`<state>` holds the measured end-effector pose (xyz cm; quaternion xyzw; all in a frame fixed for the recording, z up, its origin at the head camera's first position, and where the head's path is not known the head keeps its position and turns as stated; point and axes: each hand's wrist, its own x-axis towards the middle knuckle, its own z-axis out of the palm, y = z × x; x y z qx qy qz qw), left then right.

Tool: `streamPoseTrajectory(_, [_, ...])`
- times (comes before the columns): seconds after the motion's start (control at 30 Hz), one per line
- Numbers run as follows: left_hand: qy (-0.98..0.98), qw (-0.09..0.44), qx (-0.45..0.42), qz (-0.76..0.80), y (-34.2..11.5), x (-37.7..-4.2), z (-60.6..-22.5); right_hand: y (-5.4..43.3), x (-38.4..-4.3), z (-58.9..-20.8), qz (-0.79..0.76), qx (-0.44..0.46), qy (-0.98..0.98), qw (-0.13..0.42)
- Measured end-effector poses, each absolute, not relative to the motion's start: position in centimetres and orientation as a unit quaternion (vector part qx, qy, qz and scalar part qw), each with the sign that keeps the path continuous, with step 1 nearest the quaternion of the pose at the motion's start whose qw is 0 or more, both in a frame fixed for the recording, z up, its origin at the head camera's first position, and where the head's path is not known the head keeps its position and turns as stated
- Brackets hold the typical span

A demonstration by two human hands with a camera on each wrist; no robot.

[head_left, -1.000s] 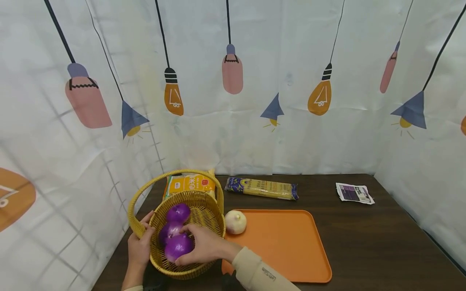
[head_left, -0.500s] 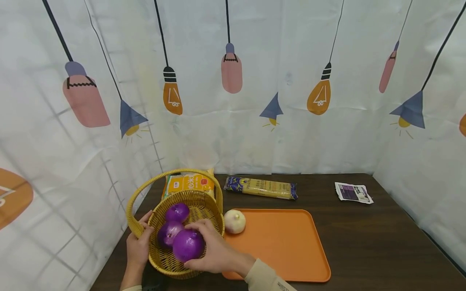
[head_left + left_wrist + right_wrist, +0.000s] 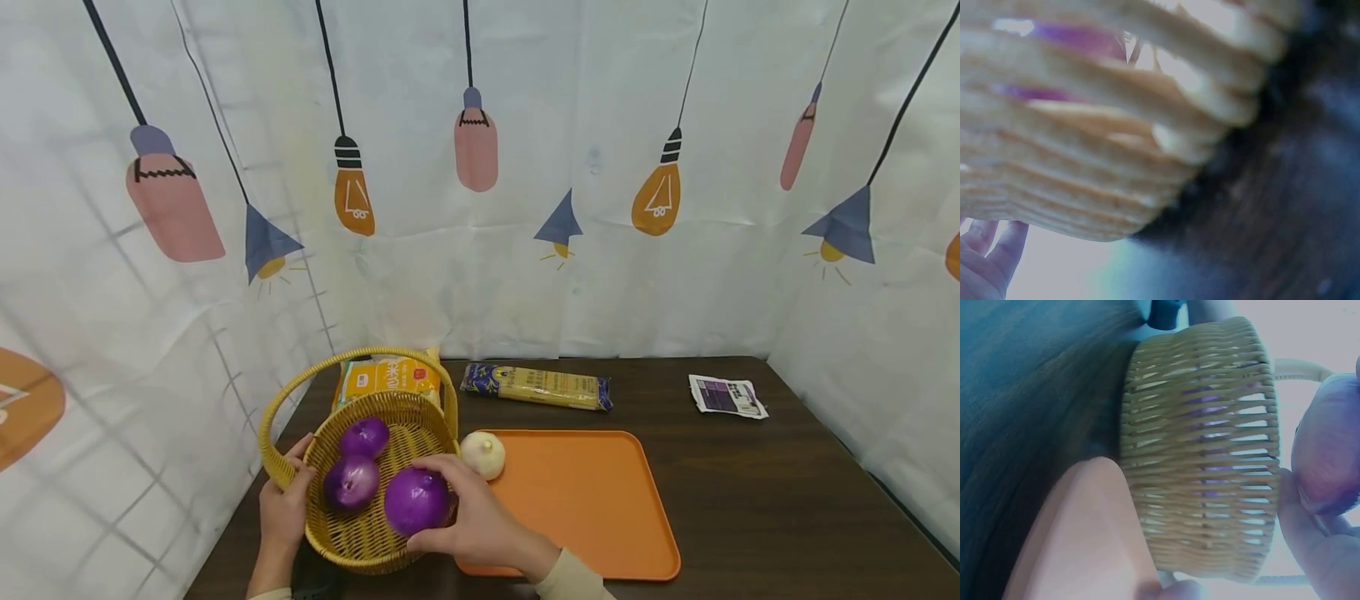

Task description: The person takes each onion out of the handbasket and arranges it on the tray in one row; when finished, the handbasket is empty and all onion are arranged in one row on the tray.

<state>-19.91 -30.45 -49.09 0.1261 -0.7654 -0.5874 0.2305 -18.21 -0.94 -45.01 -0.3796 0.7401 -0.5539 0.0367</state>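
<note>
In the head view, a yellow woven basket (image 3: pixel 352 546) with an arched handle stands at the left. My left hand (image 3: pixel 283 508) holds its left side where the handle joins the rim. Two purple onions (image 3: pixel 352 482) lie in the basket's left half. Thumb and fingers of my right hand (image 3: pixel 480 521) grip a third purple onion (image 3: pixel 416 502) over the basket's right part. The right wrist view shows this held onion (image 3: pixel 1329 444) above the rim, outside the weave. In the left wrist view, left fingers (image 3: pixel 1007 250) reach along the blurred basket wall.
An orange tray (image 3: pixel 577 508) sits right of the basket, with a white onion-like bulb (image 3: pixel 483 455) at its far left corner. Behind lie an orange-yellow bag (image 3: pixel 390 377) and a long yellow-blue packet (image 3: pixel 536 386). A small purple-white sachet (image 3: pixel 727 397) lies at the back right.
My right hand has lifted the third onion off the others and carried it rightward to the basket's right side. The left hand stays on the basket.
</note>
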Motion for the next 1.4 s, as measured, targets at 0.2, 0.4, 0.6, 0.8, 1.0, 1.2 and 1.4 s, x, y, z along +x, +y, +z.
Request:
streamPoseTrajectory(0.2, [-0.762,0.23,0.123,-0.593,-30.6,-20.2,-49.3,0.4,-18.0,-44.9,-0.588,-0.335,0.735,0.049])
streamPoseTrajectory(0.4, [-0.766,0.225,0.129,-0.589,-30.5,-20.2,-49.2,1.3,-18.3,-45.4,-0.63,-0.296,0.717,0.03])
streamPoseTrajectory(0.6, [-0.763,0.221,0.124,-0.595,-30.6,-20.0,-49.2,2.2,-18.5,-45.8,-0.646,-0.265,0.716,-0.002])
streamPoseTrajectory(0.8, [-0.758,0.228,0.108,-0.602,-30.5,-19.9,-49.1,3.1,-18.9,-47.1,-0.654,-0.216,0.724,-0.022])
streamPoseTrajectory(1.0, [-0.76,0.231,0.109,-0.598,-30.5,-20.0,-49.1,4.0,-19.3,-48.2,-0.655,-0.171,0.734,-0.054])
streamPoseTrajectory(1.2, [-0.757,0.234,0.109,-0.6,-30.5,-20.0,-49.1,5.1,-20.1,-49.4,-0.666,-0.146,0.728,-0.071])
streamPoseTrajectory(1.4, [-0.77,0.236,0.108,-0.583,-30.5,-19.9,-49.2,6.1,-20.8,-49.8,-0.672,-0.116,0.728,-0.072])
